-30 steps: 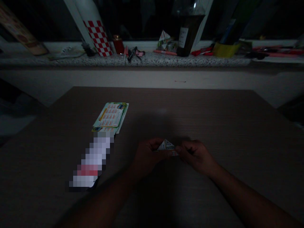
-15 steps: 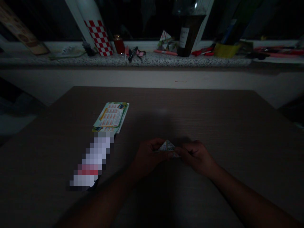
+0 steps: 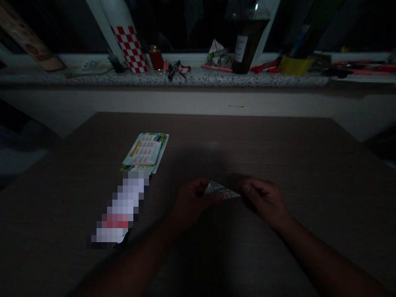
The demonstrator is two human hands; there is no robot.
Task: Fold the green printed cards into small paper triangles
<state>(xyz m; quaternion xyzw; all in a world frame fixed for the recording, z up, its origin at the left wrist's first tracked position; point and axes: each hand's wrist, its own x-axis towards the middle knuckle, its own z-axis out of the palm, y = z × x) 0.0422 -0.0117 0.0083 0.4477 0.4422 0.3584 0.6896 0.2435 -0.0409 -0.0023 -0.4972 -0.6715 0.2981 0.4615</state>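
A small folded paper triangle [image 3: 230,194], printed with text and coloured patches, is pinched between the thumb and fingers of my left hand [image 3: 192,202]. The thumb lies across its lower front edge and covers part of it. My right hand [image 3: 262,200] is closed at the paper's pointed right tip, thumb against curled fingers, and the very end of the tip is hard to make out in the dim light. To the left lies a stack of printed calendar cards [image 3: 145,149] in green and white. Just below that stack is a phone-like flat object [image 3: 120,210], its surface blurred out.
Both hands are over a brown wood-grain table [image 3: 266,144]. Behind it, a speckled stone sill [image 3: 198,78] carries a red-and-white checkered bottle [image 3: 131,49], a small red jar [image 3: 156,57], a dark labelled bottle [image 3: 243,49], a yellow holder [image 3: 295,65] and several pens.
My right hand has slid to the right, from the middle of the paper out to its tip. The paper has tilted, its right point now showing. My left hand has shifted slightly left.
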